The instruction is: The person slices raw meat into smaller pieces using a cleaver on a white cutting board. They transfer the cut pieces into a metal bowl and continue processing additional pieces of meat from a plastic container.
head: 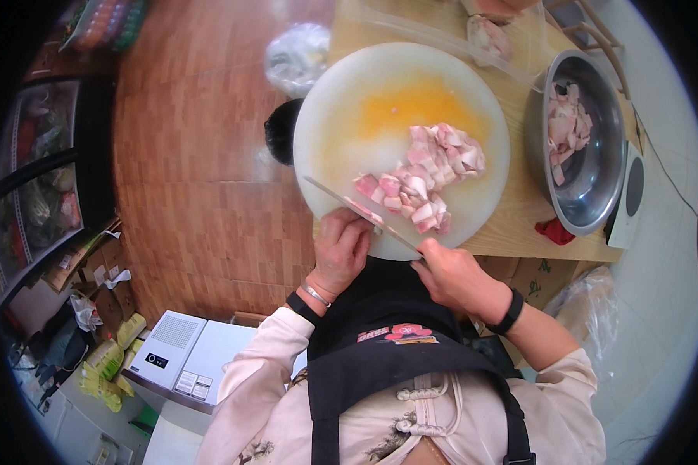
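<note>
My right hand (451, 273) grips a knife (334, 193) whose blade runs slantwise over the near left part of a round white cutting board (337, 122). Bent fingers of my left hand (343, 241) press on a strip of raw meat (363, 210) close beside the blade; part of the strip is hidden under them. Chopped pieces of pale pink meat (421, 189) lie in a heap beyond the knife, right of the board's middle. An orange-yellow stain marks the board's far half. To the right, a steel bowl (608, 174) holds more cut meat (567, 131).
The wooden table (523, 226) bears a clear plastic tray (442, 32) with larger meat pieces (488, 39) at the back. A red cloth (555, 231) lies by the bowl, partly over a flat white device (627, 200). Left of the board are a clear plastic bag (298, 58) and a black object (282, 132).
</note>
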A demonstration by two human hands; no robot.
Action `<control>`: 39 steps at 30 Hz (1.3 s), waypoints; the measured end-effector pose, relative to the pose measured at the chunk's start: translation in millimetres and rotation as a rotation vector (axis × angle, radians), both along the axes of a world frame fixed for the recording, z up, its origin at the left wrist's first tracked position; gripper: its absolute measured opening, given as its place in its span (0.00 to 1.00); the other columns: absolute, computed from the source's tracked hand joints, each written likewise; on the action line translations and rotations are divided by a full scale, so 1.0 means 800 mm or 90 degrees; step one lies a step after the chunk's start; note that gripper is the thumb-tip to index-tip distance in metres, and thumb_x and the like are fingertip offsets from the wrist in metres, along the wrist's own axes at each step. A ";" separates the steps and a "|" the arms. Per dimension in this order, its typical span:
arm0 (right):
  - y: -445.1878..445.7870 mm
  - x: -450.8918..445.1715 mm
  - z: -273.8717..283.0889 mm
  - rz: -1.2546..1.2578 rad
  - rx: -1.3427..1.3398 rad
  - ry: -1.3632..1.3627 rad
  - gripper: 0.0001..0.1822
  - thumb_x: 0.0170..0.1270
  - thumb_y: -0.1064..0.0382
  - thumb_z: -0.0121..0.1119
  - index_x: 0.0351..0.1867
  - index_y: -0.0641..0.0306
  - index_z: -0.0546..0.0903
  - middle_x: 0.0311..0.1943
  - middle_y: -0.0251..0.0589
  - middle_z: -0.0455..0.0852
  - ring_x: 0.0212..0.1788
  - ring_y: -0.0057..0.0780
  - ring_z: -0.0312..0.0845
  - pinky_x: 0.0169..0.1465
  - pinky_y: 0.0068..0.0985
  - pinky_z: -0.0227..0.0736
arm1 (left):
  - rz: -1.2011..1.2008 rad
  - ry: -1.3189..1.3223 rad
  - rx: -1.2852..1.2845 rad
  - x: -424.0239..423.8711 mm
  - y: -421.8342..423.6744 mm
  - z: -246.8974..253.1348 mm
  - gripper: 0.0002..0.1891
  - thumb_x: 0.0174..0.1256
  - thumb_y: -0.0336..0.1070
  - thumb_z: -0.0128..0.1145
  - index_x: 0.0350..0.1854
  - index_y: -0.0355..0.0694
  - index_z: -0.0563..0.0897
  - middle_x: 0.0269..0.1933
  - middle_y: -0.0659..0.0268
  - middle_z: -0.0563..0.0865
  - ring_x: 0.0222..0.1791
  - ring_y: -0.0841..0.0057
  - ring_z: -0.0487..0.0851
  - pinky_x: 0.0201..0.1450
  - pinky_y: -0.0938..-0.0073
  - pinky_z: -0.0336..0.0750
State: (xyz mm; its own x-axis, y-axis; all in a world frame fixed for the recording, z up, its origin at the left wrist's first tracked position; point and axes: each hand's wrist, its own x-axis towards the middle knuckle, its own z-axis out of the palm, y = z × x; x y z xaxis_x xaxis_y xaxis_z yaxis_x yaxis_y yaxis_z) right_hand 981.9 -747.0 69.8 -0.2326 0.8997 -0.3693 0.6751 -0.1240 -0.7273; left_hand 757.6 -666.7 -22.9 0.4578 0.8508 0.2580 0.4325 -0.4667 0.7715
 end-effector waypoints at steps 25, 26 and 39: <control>-0.016 0.026 0.043 -0.003 0.000 -0.011 0.14 0.70 0.69 0.68 0.47 0.69 0.73 0.35 0.59 0.86 0.37 0.63 0.85 0.39 0.49 0.81 | -0.030 0.001 0.027 -0.003 0.004 0.009 0.12 0.58 0.21 0.70 0.43 0.38 0.88 0.48 0.60 0.86 0.52 0.58 0.85 0.55 0.61 0.80; -0.016 0.025 0.042 0.000 0.002 -0.003 0.14 0.70 0.69 0.68 0.48 0.69 0.73 0.35 0.60 0.86 0.37 0.63 0.85 0.39 0.49 0.81 | -0.028 0.003 0.027 -0.003 0.003 0.008 0.12 0.58 0.21 0.70 0.43 0.38 0.88 0.48 0.60 0.86 0.52 0.58 0.85 0.55 0.61 0.81; -0.010 0.032 0.045 0.005 -0.037 0.020 0.15 0.69 0.70 0.68 0.49 0.68 0.72 0.34 0.60 0.85 0.37 0.65 0.84 0.39 0.50 0.80 | -0.022 -0.005 0.026 -0.003 0.004 0.005 0.11 0.59 0.22 0.71 0.42 0.38 0.88 0.48 0.61 0.86 0.51 0.59 0.85 0.53 0.61 0.81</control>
State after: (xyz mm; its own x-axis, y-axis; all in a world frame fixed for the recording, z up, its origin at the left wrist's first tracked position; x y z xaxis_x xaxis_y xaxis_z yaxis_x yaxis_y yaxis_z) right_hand 1007.8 -754.8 105.8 -0.2526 0.8748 -0.4135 0.6528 -0.1613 -0.7401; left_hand 754.9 -663.6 -18.9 0.4843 0.8234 0.2957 0.4093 -0.5119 0.7552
